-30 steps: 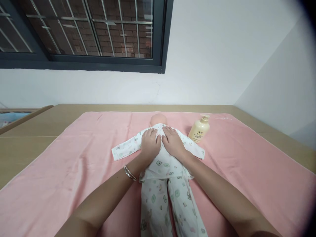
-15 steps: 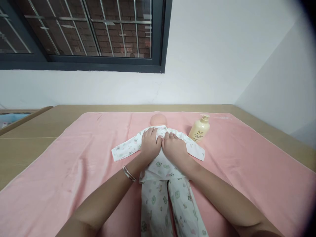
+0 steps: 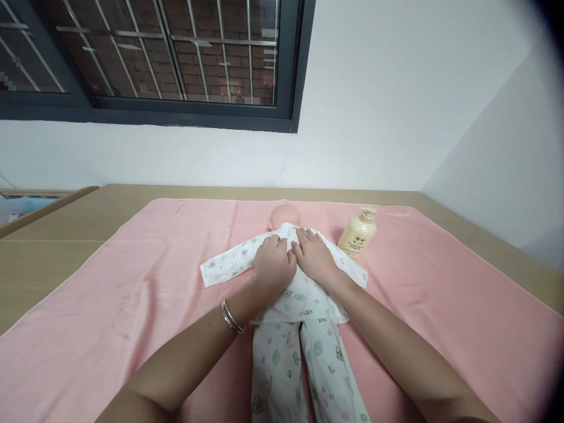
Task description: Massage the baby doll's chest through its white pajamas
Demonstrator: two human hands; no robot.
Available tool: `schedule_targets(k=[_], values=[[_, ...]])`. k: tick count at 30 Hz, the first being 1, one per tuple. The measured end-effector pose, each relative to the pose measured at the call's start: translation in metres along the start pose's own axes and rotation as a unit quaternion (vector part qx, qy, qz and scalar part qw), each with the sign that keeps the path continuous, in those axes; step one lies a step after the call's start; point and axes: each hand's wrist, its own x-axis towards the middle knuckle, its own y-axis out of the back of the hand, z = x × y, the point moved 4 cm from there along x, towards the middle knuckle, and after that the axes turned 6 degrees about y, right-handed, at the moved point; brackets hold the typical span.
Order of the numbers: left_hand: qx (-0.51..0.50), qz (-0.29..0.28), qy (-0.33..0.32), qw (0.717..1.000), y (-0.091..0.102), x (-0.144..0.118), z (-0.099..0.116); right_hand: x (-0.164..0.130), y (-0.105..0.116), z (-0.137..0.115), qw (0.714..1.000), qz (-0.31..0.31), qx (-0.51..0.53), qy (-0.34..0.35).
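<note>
A baby doll lies stretched out in front of me, its bald head (image 3: 285,215) at the far end. It wears a white printed shirt (image 3: 304,299) and matching trousers (image 3: 282,364), sleeves spread to both sides. My left hand (image 3: 274,264) rests on the upper part of the shirt, left of the middle, fingers bent over the cloth and nothing visible in them. Higher up and close beside it, my right hand (image 3: 315,255) lies flat with its fingers stretched toward the doll's neck. Which way the doll faces I cannot tell. Silver bangles circle my left wrist.
A pale yellow pump bottle (image 3: 358,234) stands right of the doll's head. Under everything is a pink sheet (image 3: 110,294) on a wooden surface (image 3: 53,258). Behind rises a white wall (image 3: 361,106) with a dark-framed barred window (image 3: 282,120).
My right hand has slid up slightly toward the doll's neck, and my left has drawn back a little with its fingers more bent. The camera view has tilted slightly.
</note>
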Motion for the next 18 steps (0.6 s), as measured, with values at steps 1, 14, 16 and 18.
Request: schedule_targets(k=[1, 14, 16, 18], values=[[-0.007, 0.001, 0.003, 1.000, -0.001, 0.001, -0.001, -0.002, 0.002, -0.003, 1.000, 0.001, -0.013, 0.003], [-0.206, -0.001, 0.007, 0.979, -0.025, 0.024, -0.035, -0.020, 0.027, -0.026, 1.000, 0.013, -0.004, 0.005], [-0.203, 0.012, 0.005, 0.979, -0.029, 0.021, -0.035, -0.011, 0.020, -0.014, 0.999, 0.032, 0.035, 0.009], [-0.201, 0.022, 0.006, 0.979, -0.033, 0.018, -0.036, -0.003, 0.012, -0.005, 0.997, 0.032, 0.075, 0.016]])
